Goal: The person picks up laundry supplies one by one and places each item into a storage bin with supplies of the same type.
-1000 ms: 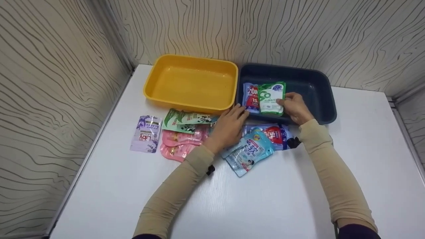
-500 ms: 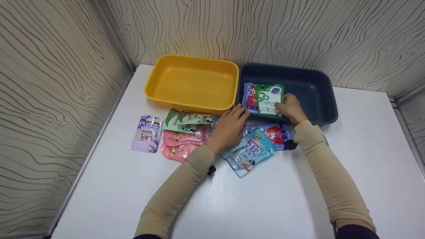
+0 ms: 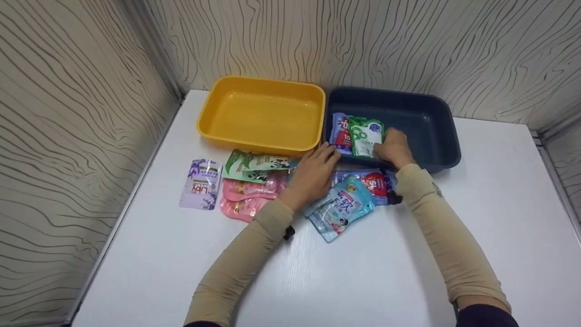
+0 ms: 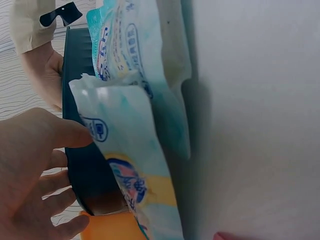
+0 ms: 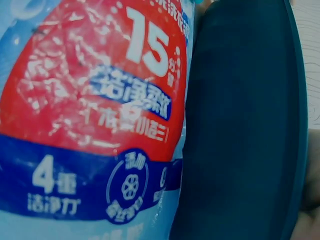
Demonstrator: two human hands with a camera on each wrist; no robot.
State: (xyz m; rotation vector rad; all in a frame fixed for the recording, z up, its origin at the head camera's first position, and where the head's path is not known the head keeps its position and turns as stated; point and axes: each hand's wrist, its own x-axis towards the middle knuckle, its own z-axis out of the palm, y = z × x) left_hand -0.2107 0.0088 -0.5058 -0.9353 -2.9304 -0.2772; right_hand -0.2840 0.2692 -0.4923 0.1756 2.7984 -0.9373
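In the head view my right hand pinches the right side of a green-and-white detergent pouch inside the navy bin. That pouch overlaps a purple-and-red pouch in the bin's left end. My left hand lies palm down over the pouches on the table, its fingertips right at the rims where the two bins meet. In the left wrist view its fingers are spread and relaxed, and the thumb is close against a light blue pouch. Light blue pouches lie to the right of this hand.
A yellow bin stands left of the navy one. In front lie green panda pouches, pink pouches, a lilac pouch and another purple-and-red pouch. Patterned panels surround the white table.
My right hand has moved slightly left and lower with the green-and-white pouch, which now sits deeper in the navy bin. My left hand has stayed where it was.
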